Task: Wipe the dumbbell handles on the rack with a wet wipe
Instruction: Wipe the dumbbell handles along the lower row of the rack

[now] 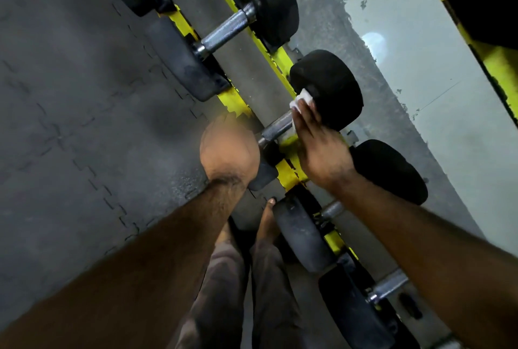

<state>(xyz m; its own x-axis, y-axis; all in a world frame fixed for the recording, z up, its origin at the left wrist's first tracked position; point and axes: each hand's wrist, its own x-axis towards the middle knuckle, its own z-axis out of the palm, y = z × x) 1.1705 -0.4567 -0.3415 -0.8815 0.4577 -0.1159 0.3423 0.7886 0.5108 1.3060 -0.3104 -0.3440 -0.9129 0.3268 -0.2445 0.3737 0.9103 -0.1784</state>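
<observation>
A yellow rack [288,172] carries several black dumbbells in a row. In the middle of the view my right hand [319,149] holds a white wet wipe [301,99] wrapped against the far end of one knurled steel handle [276,127], right beside that dumbbell's black far head [333,88]. My left hand [228,149] is blurred. It sits over the near end of the same dumbbell, back of the hand up, fingers hidden. Another dumbbell handle [224,30] lies bare further up the rack, and two more handles [332,210] [389,285] lie closer to me.
Grey interlocking rubber floor mats [70,124] fill the left side. My legs and a bare foot [267,219] stand close against the rack's front. A pale, scuffed wall [434,74] runs behind the rack, with a second yellow frame [499,62] at the far right.
</observation>
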